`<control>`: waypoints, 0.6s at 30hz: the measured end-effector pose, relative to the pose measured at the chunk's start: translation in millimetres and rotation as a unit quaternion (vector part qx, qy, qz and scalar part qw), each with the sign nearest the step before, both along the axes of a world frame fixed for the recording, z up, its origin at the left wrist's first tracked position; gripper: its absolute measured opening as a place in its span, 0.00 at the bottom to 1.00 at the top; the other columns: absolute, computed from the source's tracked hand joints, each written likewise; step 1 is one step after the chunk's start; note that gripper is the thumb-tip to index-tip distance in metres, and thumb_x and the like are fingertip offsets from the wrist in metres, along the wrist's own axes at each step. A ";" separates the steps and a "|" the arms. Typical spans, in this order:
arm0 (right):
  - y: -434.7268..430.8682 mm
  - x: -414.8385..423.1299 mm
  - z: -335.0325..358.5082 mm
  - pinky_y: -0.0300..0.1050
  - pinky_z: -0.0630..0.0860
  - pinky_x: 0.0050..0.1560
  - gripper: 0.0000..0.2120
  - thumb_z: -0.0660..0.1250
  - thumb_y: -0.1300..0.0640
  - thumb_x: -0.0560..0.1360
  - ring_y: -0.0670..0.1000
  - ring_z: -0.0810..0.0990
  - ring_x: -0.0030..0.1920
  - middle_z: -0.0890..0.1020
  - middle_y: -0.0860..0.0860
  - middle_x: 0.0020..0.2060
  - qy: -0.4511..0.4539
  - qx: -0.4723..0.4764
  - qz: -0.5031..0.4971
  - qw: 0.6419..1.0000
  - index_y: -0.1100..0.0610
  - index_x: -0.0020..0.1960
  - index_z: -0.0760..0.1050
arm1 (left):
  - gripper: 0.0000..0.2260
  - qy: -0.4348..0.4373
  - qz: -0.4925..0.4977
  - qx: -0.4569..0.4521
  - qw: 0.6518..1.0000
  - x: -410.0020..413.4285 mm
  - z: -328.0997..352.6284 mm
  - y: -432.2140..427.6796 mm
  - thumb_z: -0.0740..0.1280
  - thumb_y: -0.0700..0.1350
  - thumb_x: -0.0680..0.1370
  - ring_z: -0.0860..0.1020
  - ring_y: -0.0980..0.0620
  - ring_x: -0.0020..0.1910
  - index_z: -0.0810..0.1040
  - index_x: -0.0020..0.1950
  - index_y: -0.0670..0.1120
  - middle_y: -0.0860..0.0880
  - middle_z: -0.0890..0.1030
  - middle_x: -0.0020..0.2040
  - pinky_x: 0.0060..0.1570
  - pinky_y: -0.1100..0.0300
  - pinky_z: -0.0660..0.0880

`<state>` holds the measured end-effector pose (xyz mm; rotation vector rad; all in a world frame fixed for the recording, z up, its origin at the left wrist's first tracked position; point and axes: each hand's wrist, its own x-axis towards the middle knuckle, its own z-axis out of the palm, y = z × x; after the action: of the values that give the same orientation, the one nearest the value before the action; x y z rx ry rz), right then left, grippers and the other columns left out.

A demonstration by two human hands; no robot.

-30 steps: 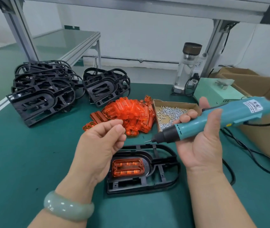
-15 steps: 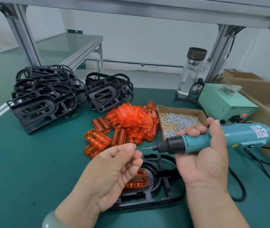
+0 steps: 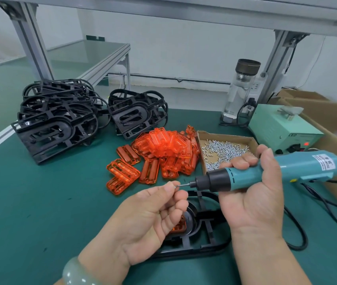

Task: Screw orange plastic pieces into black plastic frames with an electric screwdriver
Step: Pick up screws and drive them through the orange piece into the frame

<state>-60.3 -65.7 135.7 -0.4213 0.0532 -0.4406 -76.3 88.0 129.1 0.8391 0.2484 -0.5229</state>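
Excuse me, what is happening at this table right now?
A person is assembling parts. The right hand holds an electric screwdriver, and the left hand pinches a small screw at its bit. Below the hands, a black frame lies on the green table with an orange piece in it. More orange pieces, frames and a box of screws lie behind.

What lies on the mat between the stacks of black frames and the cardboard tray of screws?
A pile of orange plastic pieces, shown in the head view.

Showing a dark-lidded clear bottle (image 3: pixel 240 89) standing upright near a pale green power box (image 3: pixel 276 128), its red lamp glowing; cardboard boxes (image 3: pixel 328 109) lying open just beyond.
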 end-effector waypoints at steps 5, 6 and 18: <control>1.8 -0.9 -0.4 0.39 0.75 0.39 0.02 0.66 0.54 0.74 0.42 0.72 0.29 0.72 0.43 0.31 -0.013 -0.025 -0.001 1.000 0.49 0.45 0.73 | 0.05 -0.002 0.010 0.003 1.000 -0.3 -1.4 -1.1 0.69 0.42 0.65 0.79 0.53 0.28 0.85 0.32 0.43 0.44 0.81 0.33 0.25 0.66 0.76; 2.0 -1.1 -0.2 0.39 0.75 0.39 0.02 0.66 0.54 0.74 0.42 0.73 0.29 0.72 0.43 0.31 -0.015 -0.028 -0.001 0.999 0.49 0.45 0.73 | 0.05 -0.004 0.014 0.007 1.000 -0.3 -1.6 -1.9 0.70 0.42 0.65 0.79 0.54 0.28 0.84 0.32 0.43 0.44 0.81 0.33 0.25 0.66 0.76; 1.3 -3.0 2.9 0.39 0.75 0.40 0.05 0.66 0.54 0.73 0.42 0.73 0.30 0.72 0.43 0.32 -0.041 -0.053 -0.014 0.998 0.49 0.47 0.72 | 0.09 -0.101 0.073 0.107 0.986 -3.5 -6.0 -12.7 0.68 0.45 0.69 0.79 0.55 0.28 0.78 0.43 0.40 0.45 0.82 0.33 0.25 0.67 0.75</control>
<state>-63.4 -64.4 138.6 -0.5080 -0.0435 -0.4889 -79.8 75.2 123.1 1.0670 0.1802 -0.2748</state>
